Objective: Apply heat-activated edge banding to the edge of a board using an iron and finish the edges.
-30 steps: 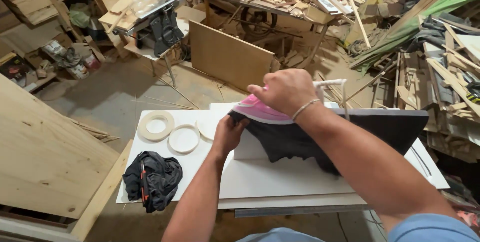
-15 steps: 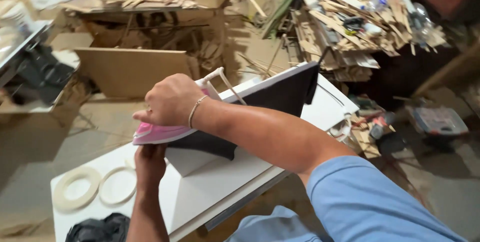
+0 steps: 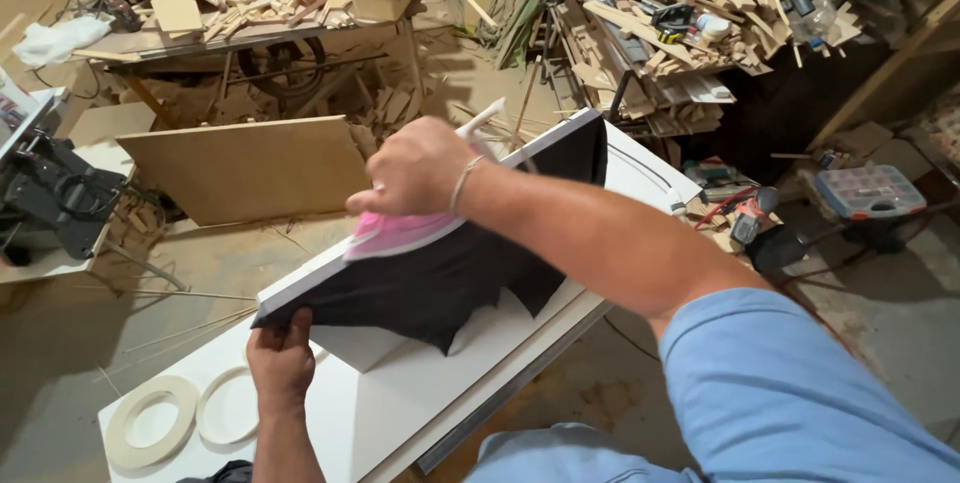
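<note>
Across the lower middle of the frame lies the big white board (image 3: 400, 413), running from lower left up towards centre right, and on top of it rests a long white panel (image 3: 330, 288) with its edge facing the camera. Draped over that panel is a black cloth (image 3: 450, 273), spreading from the lower left corner of the panel up to its far end at upper centre, its ragged hem hanging over the white board.

Behind, in the left middle of the frame, a brown wooden sheet (image 3: 245, 168) leans on the dusty floor. Above it, upper left, a workbench (image 3: 230, 38) is piled with wood offcuts; upper right is a second heap of scrap wood (image 3: 690, 23) with plastic bottles on it. At far right sits a clear parts box (image 3: 868, 191).

Now the hands. The right hand (image 3: 415, 168), centre frame, bracelet on the wrist, presses down on a pink pad (image 3: 400, 233) that sits on the black cloth, fingers curled together over its top. The left hand (image 3: 282, 358), lower left, pinches the corner of the black cloth at the panel's near end, fingers closed on the fabric.

Lower left corner: two white tape rings (image 3: 150, 423) lie flat on the white board, side by side, just beside the left wrist.
</note>
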